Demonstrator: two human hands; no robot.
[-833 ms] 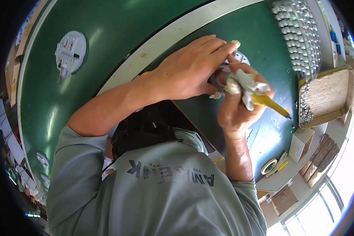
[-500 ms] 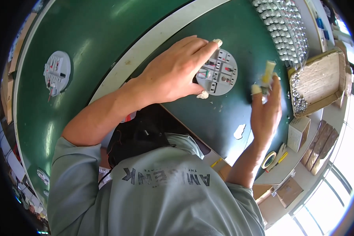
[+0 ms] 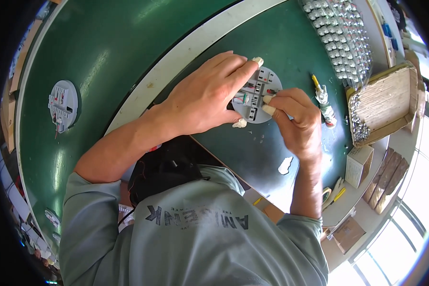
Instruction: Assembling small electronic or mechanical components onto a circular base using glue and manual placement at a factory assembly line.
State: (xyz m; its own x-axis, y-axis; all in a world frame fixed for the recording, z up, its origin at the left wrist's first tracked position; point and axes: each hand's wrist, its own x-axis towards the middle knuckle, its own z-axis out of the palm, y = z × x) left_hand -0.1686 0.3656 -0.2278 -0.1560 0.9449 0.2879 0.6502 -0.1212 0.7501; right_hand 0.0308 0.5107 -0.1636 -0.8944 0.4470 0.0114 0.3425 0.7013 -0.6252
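A round grey plate with moulded slots and small red, white and metal parts lies on the dark green worktop. My left hand reaches over its left side, forefinger at the far edge and thumb at the near edge, steadying it between them. Pale finger covers sit on those fingertips. At the plate's right side, my right hand has thumb and forefinger, also covered, pinched together low over the slots. Whatever lies between these fingertips is hidden. To the right rests a yellow-tipped, tube-like tool with a whitish wrapped body, touched by neither hand.
An open cardboard box with small metal parts stands at the right, by a clear tray of silvery round pieces. A similar grey plate sits on the green surface at left, past a pale rail. Nearer are yellow-handled cutters.
My right hand has let go of the yellow-tipped tool, leaving it on the worktop, and moved left to the plate. My left hand and the plate shifted slightly; the other plate at left moved toward me.
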